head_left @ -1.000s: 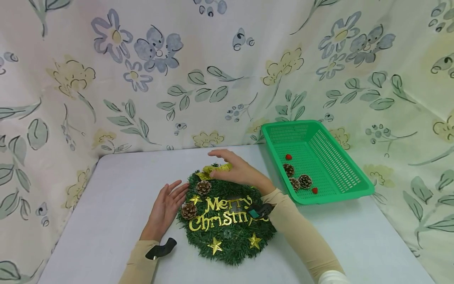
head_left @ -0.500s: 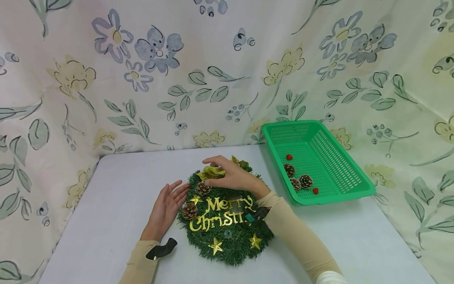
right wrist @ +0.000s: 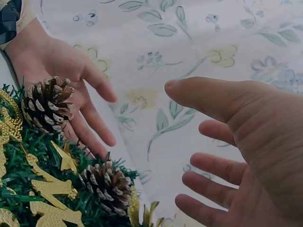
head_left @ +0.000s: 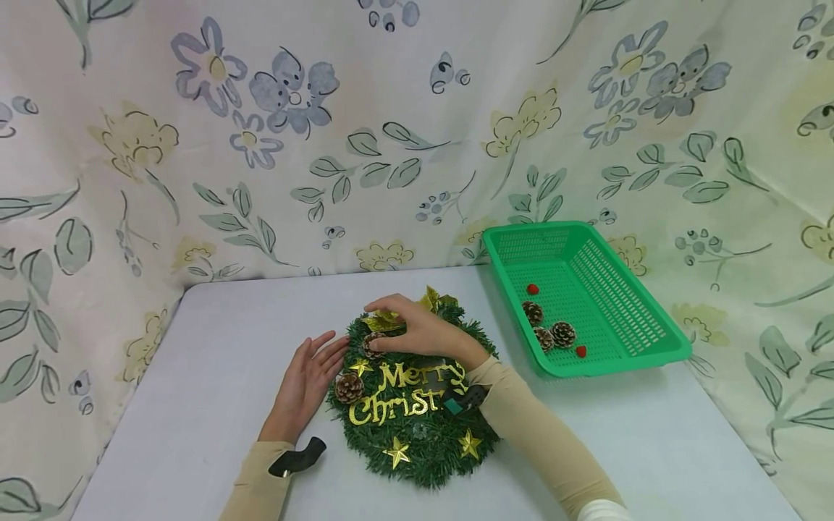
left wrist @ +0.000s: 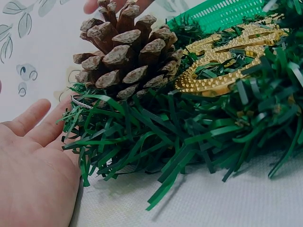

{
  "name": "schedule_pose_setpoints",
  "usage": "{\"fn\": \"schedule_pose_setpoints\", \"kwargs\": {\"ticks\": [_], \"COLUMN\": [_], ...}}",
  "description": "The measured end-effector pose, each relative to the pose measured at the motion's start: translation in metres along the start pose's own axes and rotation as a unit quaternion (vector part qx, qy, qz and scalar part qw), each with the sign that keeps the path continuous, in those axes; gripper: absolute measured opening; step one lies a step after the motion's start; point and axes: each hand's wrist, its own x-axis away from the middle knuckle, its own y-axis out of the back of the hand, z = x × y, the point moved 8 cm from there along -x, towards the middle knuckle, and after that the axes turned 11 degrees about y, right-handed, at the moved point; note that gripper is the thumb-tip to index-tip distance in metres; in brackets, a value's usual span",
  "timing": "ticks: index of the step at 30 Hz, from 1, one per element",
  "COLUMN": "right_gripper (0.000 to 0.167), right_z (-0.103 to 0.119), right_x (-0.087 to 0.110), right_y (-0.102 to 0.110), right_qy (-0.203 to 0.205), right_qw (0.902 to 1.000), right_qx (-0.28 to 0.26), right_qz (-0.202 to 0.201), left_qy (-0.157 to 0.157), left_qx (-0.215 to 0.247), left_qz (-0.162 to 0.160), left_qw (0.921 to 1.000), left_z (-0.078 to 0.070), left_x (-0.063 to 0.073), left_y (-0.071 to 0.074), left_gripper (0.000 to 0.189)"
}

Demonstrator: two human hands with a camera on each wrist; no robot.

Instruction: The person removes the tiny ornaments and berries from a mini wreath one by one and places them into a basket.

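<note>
A green tinsel wreath (head_left: 430,459) lies flat on the white table, with gold "Merry Christmas" lettering (head_left: 381,409), gold stars (head_left: 397,452) and a gold bow (head_left: 384,323). Two pinecones sit on its left side, an upper pinecone (head_left: 373,346) and a lower pinecone (head_left: 349,388). My left hand (head_left: 306,383) rests palm up at the wreath's left edge, fingertips against the tinsel. Over the upper part hovers my right hand (head_left: 423,331), thumb and fingers apart around nothing. In the right wrist view the right hand (right wrist: 255,146) is beside the upper pinecone (right wrist: 108,187), holding nothing.
A green plastic basket (head_left: 651,354) stands at the back right, holding several pinecones (head_left: 563,334) and two small red pieces (head_left: 533,289). Behind the table (head_left: 215,347) hangs a floral curtain (head_left: 391,145).
My right hand has moved left and toward me, from over the gold bow to above the upper pinecone, uncovering the bow's right side. The left hand stays in place.
</note>
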Motion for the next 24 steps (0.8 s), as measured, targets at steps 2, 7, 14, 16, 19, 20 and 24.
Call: {"fn": "schedule_pose_setpoints", "kwargs": {"ticks": [2,7,14,16,19,20,24], "right_gripper": [0.062,0.063,0.066,0.066,0.065,0.064,0.064], "right_z": [0.0,-0.002,-0.007,-0.009,-0.012,-0.013,-0.017], "right_x": [-0.001,-0.002,-0.001,-0.001,-0.002,-0.002,-0.002], "right_y": [-0.002,-0.007,-0.013,-0.015,-0.017,-0.018,-0.02], "right_qy": [0.002,0.007,-0.003,-0.006,-0.004,-0.004,-0.004], "right_qw": [1.0,0.9999,0.9998,0.9996,0.9994,0.9993,0.9989], "right_qx": [0.0,0.006,0.011,0.015,0.023,0.028,0.039], "right_qz": [0.001,0.007,0.018,0.021,0.025,0.026,0.027], "left_qy": [0.0,0.004,0.004,0.004,0.004,0.004,0.002], "left_qx": [0.001,-0.001,0.0,0.001,-0.001,-0.002,-0.003], "left_qz": [-0.002,-0.009,-0.009,-0.009,-0.01,-0.01,-0.005], "left_qw": [1.0,1.0,0.9999,0.9999,0.9999,0.9999,1.0], "left_z": [0.0,0.001,0.001,0.001,0.0,0.0,0.0], "left_x": [0.0,0.0,0.0,0.0,0.0,0.0,0.0], "left_y": [0.0,0.001,0.0,0.0,0.0,0.0,0.0], "left_gripper": [0.068,0.07,0.069,0.068,0.069,0.069,0.071]}}
